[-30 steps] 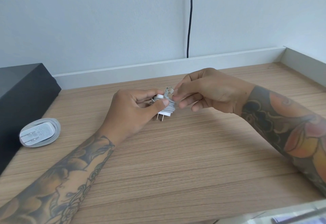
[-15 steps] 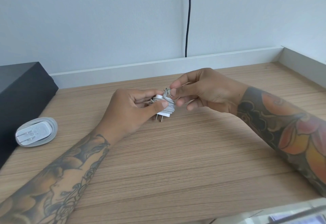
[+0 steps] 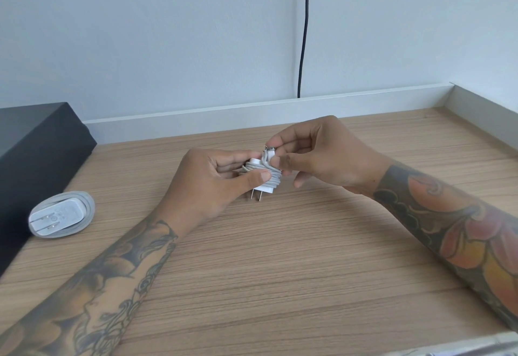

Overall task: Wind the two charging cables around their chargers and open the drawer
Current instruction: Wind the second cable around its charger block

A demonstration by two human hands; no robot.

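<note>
Wound charger [image 3: 61, 213] beside box [image 3: 36, 145]

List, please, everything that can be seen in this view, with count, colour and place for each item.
held charger: one, white, prongs pointing down, above the middle of the desk, cable wound around it
held cable: one, grey-white, coiled around the held charger, its end at the right fingertips
wound charger: one, white with grey cable looped round it, lying on the desk at the left, beside the black box
black box: one, black, far left on the desk
desk: one, light wood grain, with a pale raised edge at back and right
black cord: one, hanging down the wall behind the desk
left hand: one, grips the held charger
right hand: one, pinches the cable end
</note>
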